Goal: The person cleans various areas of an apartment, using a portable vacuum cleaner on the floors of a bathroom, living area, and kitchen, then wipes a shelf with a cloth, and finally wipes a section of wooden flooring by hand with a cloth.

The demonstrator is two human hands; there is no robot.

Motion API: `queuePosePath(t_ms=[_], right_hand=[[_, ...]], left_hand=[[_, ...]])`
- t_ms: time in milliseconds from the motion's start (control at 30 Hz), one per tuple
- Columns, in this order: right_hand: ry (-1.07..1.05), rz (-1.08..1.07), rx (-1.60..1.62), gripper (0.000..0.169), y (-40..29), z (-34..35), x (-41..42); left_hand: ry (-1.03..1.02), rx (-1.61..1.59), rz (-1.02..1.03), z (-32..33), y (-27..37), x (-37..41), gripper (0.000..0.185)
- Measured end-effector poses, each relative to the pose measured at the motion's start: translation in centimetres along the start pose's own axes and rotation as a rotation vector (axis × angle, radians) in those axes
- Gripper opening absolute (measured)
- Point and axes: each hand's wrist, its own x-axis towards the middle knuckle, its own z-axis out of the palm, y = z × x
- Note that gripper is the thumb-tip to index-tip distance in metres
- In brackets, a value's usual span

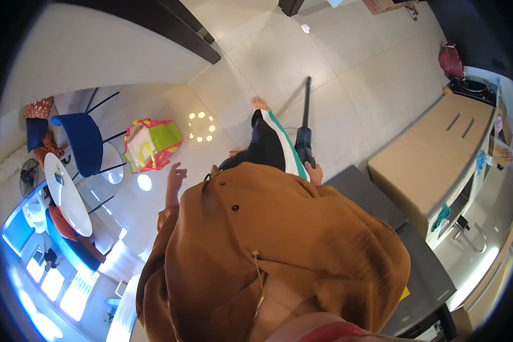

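Note:
In my right hand is the grip of a black handheld device with a long, thin tube. The tube points forward over the floor, and its tip looks slightly blurred; I cannot tell exactly what kind of device it is. My left hand hangs at my left side with its fingers loosely curled and apart, holding nothing. Nearest to it on the floor is a pink and yellow shopping bag. My bare foot is stepped forward on the tiles, left of the tube.
A blue chair and a white oval table stand left, near a fan. Beige cabinets and a dark grey appliance line the right. A crumpled white scrap lies ahead on the tiled floor.

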Motion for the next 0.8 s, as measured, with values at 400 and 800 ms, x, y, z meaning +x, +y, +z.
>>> queuePosePath(t_ms=[400,800], right_hand=[[0.063,0.16,0.272,0.034,-14.7,2.4,10.9],[-0.162,-0.22,-0.359,0.044,-36.6,6.5,22.1]], left_hand=[[-0.11,0.068,0.313,1.0,17.7,12.8,0.054],[-0.347,0.411,0.362,-0.5,33.7,24.7,0.044]])
